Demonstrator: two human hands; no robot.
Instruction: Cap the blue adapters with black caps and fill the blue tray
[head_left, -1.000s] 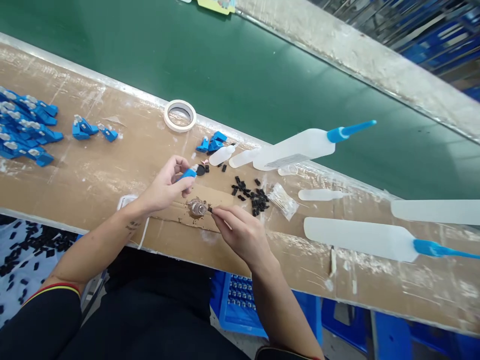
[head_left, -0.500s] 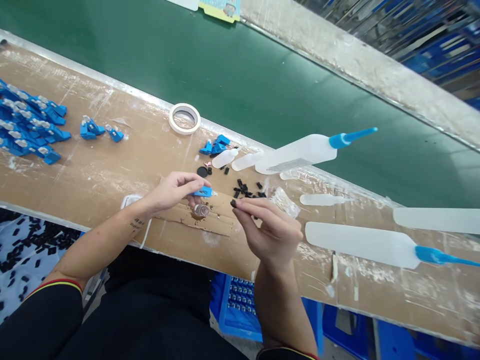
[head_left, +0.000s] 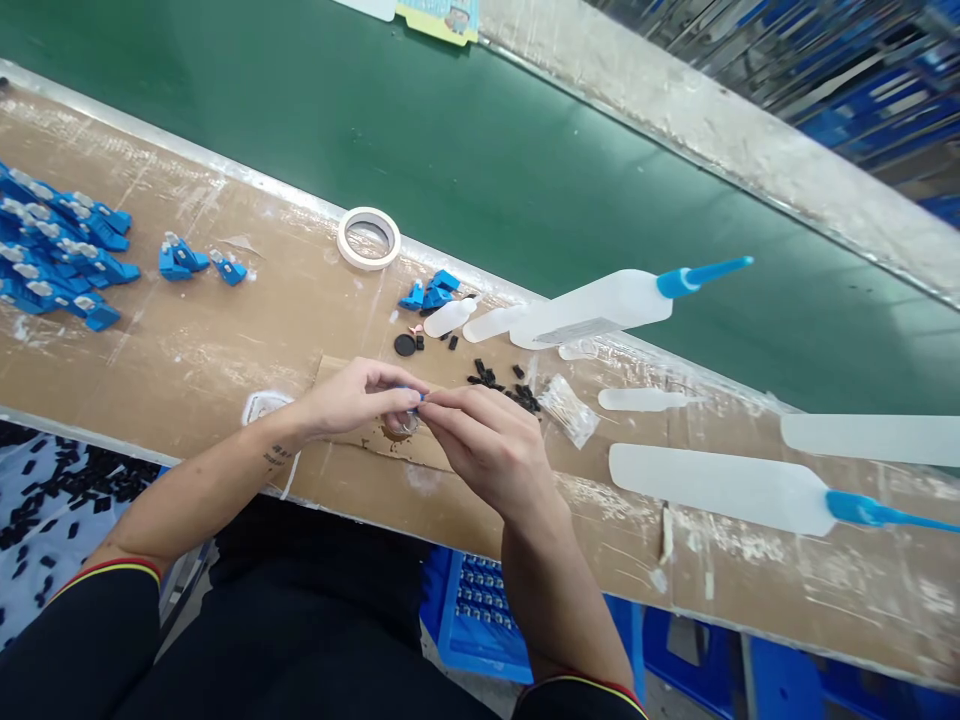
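Note:
My left hand (head_left: 360,400) pinches a small blue plastic part (head_left: 417,396), mostly covered by the fingers. Against its right end press the fingertips of my right hand (head_left: 491,440), closed in a pinch. The small black piece it carried is now hidden between the fingertips. Below the hands a small clear glass jar (head_left: 405,425) stands on a stained cardboard strip (head_left: 367,440). Loose black pieces (head_left: 487,375) lie in a pile just beyond my right hand, beside a bag of cotton swabs (head_left: 568,410).
White bottles with blue nozzles (head_left: 720,490) lie to the right, with smaller bottles (head_left: 450,317) ahead. A tape roll (head_left: 369,238), a black round cap (head_left: 405,345) and rows of blue parts (head_left: 60,240) are on the table. Beyond runs a green surface (head_left: 450,150); a blue crate (head_left: 480,640) sits below.
My right hand has moved left with the small black piece, bringing its fingertips to the blue part. My left hand has stayed nearly in place.

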